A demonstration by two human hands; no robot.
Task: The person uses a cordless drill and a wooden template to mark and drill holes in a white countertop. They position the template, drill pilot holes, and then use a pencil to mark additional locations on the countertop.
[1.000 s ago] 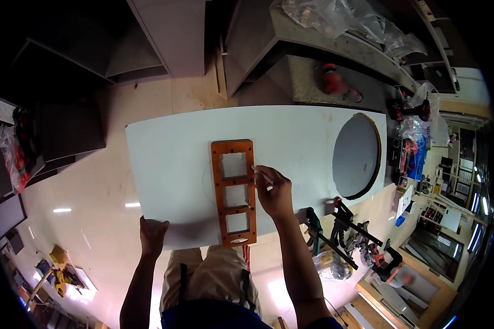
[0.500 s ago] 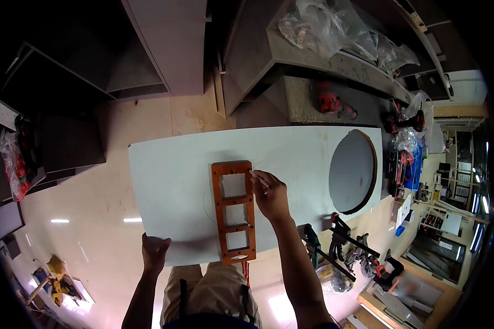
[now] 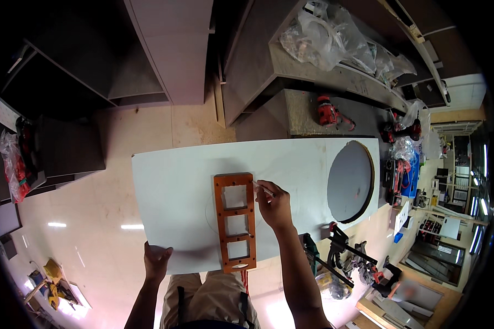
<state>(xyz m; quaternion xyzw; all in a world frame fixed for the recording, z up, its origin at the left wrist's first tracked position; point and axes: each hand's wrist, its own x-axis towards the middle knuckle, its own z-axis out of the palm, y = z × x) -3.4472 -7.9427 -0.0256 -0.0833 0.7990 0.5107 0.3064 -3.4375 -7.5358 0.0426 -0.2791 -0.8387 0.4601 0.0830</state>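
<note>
An orange-brown frame (image 3: pixel 235 211) with dark dots, three square windows and an oval slot lies flat on a white board (image 3: pixel 291 164), just left of the fingers of the right hand (image 3: pixel 273 206). Those fingers pinch a slim, pen-like tool (image 3: pixel 265 189) at the frame's right edge. Compared with a second ago, they sit closer to its far end, and board and frame appear lower in view. The right forearm slants forward and leftward. The left hand (image 3: pixel 157 264) is at the board's near-left corner, thumb outstretched; whether its fingers grip, I cannot tell.
</note>
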